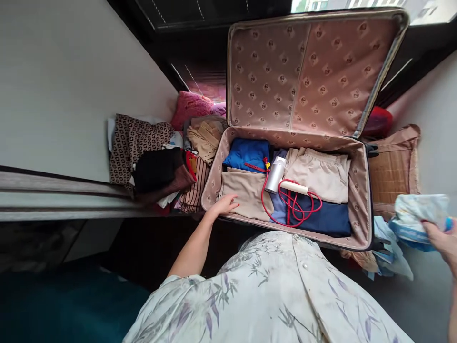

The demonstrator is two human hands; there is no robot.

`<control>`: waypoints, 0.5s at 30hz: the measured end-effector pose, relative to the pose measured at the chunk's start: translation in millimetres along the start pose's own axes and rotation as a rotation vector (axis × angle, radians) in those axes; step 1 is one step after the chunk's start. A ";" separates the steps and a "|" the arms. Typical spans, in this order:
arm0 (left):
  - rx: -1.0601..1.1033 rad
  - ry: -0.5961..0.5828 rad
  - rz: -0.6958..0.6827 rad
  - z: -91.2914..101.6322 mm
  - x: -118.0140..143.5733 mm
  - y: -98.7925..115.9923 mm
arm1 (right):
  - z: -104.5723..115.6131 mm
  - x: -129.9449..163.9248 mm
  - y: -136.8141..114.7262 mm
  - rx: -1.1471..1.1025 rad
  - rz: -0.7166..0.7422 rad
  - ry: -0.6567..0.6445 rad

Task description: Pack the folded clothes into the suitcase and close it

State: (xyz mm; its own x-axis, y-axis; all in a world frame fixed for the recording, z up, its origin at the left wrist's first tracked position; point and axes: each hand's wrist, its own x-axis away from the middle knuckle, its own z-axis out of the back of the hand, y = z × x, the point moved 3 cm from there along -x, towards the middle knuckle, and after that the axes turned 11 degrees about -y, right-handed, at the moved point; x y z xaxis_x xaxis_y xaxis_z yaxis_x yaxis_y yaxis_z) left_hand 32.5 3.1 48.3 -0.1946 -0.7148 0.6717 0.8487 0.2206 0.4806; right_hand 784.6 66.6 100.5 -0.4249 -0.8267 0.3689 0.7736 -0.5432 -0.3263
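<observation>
An open suitcase point(360, 190) with a pink patterned lining stands before me, its lid raised. My left hand point(224, 205) lies over its front left rim, fingers stretched onto a folded beige garment point(246, 188). At the far right, outside the suitcase, my right hand point(442, 240) grips a blurred blue-and-white soft bundle point(417, 216); whether it is cloth or a packet I cannot tell. Inside the suitcase lie a blue garment point(246, 153), a silver cylinder point(275, 176), a red cable point(266, 202) with a white stick-shaped part point(293, 186), beige shorts point(323, 171) and dark blue clothing point(330, 219).
Left of the suitcase is a pile of clothes with a patterned brown cloth point(137, 143), a black garment point(157, 169) and a striped one point(196, 188). A pink cushion point(191, 109) sits behind. To the right are a brown mat point(389, 176) and light blue cloth point(392, 252).
</observation>
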 end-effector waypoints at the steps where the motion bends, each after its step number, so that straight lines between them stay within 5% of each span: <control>1: 0.027 0.018 -0.002 3.7 4.0 -4.7 | 15.2 9.6 -14.8 -0.091 0.033 0.051; 4: 0.122 0.064 -0.033 10.8 11.5 -12.1 | 38.9 37.8 -75.8 -0.446 0.259 0.067; 7: 0.210 0.075 -0.085 11.8 13.6 -10.1 | 23.7 57.9 -144.1 -0.694 0.457 -0.087; 15: 0.325 0.071 -0.133 13.4 34.4 -5.0 | -125.2 77.8 -296.8 -1.315 0.419 -0.459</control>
State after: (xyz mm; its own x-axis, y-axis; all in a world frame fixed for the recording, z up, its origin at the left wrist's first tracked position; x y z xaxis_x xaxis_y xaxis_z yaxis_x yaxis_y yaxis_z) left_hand 15.0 -13.7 76.5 -0.2486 -0.7936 0.5554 0.6155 0.3133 0.7232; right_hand 463.1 145.1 117.0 0.0994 -0.9735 0.2058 -0.2872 -0.2261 -0.9308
